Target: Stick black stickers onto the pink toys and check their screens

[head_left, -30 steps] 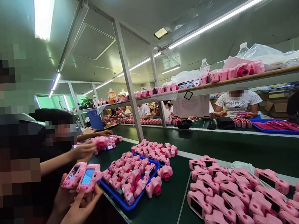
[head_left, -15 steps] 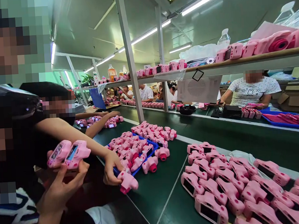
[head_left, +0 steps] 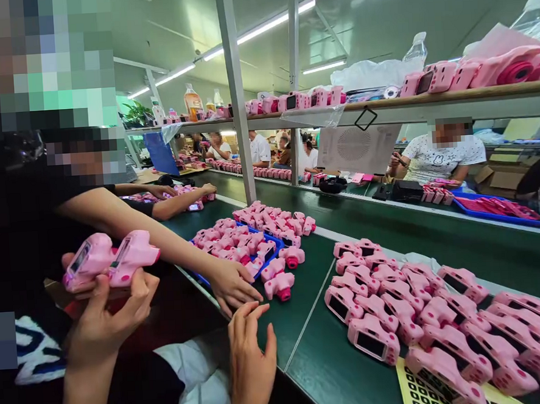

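Left hand [head_left: 104, 319] holds camera [head_left: 134, 252], near left; second camera [head_left: 96, 255] just left, can't tell whose grip. Right hand [head_left: 250, 358] empty, half-curled, just beside coworker's hand [head_left: 231, 282]. Best pinch firmly, avoid knocks.

On my feed, my right hand [head_left: 252, 355] has come into view, empty; the co-worker's hand [head_left: 232, 283] no longer shows its pink camera.

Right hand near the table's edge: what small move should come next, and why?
I would probably ease the right hand back slightly. A co-worker's hand is spread just beyond it; whether they touch, I cannot tell. Nothing shows in the right hand, while the left hand grips a pink camera.
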### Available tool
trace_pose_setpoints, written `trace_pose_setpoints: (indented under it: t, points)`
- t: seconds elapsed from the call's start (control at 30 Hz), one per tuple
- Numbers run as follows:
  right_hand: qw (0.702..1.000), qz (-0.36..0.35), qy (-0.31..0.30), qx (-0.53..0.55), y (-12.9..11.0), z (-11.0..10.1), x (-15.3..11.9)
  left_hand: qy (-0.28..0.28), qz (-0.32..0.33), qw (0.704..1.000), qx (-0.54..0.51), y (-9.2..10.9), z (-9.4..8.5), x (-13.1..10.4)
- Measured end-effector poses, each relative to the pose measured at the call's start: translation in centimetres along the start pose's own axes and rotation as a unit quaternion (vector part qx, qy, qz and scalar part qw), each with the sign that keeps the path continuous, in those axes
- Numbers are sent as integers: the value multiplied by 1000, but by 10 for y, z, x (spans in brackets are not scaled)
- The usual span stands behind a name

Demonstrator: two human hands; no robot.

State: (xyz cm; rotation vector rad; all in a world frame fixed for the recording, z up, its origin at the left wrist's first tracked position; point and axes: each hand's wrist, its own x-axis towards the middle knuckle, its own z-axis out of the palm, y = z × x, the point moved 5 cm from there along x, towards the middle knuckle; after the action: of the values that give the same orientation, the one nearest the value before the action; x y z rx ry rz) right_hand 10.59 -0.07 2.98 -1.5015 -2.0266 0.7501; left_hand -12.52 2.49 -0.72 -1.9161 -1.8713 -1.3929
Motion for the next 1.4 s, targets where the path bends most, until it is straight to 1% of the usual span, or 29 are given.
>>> trace_pose_setpoints:
  t: [0.07, 0.1, 0.17, 0.2, 0.27, 0.33, 0.4, 0.5, 0.57, 0.67, 0.8, 0.87, 0.93, 1.03, 1.1, 1.13, 1.2, 1.27, 1.3, 1.33, 1.4]
  points:
    - [1000, -22, -3, -9, -21, 6, 41, -17, 2, 1000, -17, -5, 7, 2]
    - [999, -34, -7, -17, -32, 13, 63, -25, 1, 999, -25, -6, 11, 4]
    - [995, -14, -8, -96, -47, 31, 99, -32, -2, 999, -36, -7, 16, 12]
    - [991, -14, -14, -135, -53, 42, 112, -34, -4, 999, -40, -7, 19, 17]
    - [982, -13, -23, -185, -59, 66, 126, -52, -6, 998, -46, -8, 25, 33]
    - [978, -15, -26, -208, -61, 84, 129, -86, -4, 995, -49, -9, 31, 54]
    - [974, -22, -23, -224, -61, 96, 129, -124, 2, 991, -45, -10, 37, 76]
    - [964, -41, -11, -262, -61, 102, 129, -184, 16, 982, -36, -13, 44, 104]
    - [957, -44, 6, -287, -59, 100, 128, -235, 34, 971, -28, -12, 46, 115]
    - [950, -36, 17, -310, -49, 94, 122, -298, 59, 953, -9, -4, 45, 115]
    - [950, -25, 22, -311, -27, 79, 107, -331, 56, 942, 16, 10, 37, 97]
    - [959, -28, 35, -281, -19, 69, 98, -351, 48, 935, 15, 13, 33, 88]
    - [974, -29, 52, -219, -13, 58, 87, -374, 43, 927, 2, 11, 29, 84]
    - [992, -20, 91, -80, -5, 36, 66, -388, 49, 920, -19, 2, 26, 90]
    - [993, 8, 105, 51, 2, 24, 50, -388, 85, 917, -41, -2, 27, 98]
    - [986, 30, 100, 126, 7, 20, 42, -397, 105, 910, -62, -2, 29, 101]
    - [958, 77, 78, 265, 15, 15, 26, -439, 129, 881, -118, -2, 37, 101]
    - [925, 107, 62, 359, 21, 12, 10, -480, 121, 854, -161, 0, 46, 94]
    - [912, 115, 60, 388, 24, 10, 3, -487, 113, 849, -170, 1, 49, 89]
    - [902, 120, 62, 409, 26, 8, -4, -484, 106, 852, -170, 2, 52, 83]
    - [887, 130, 68, 439, 32, 4, -16, -463, 92, 866, -163, 5, 55, 70]
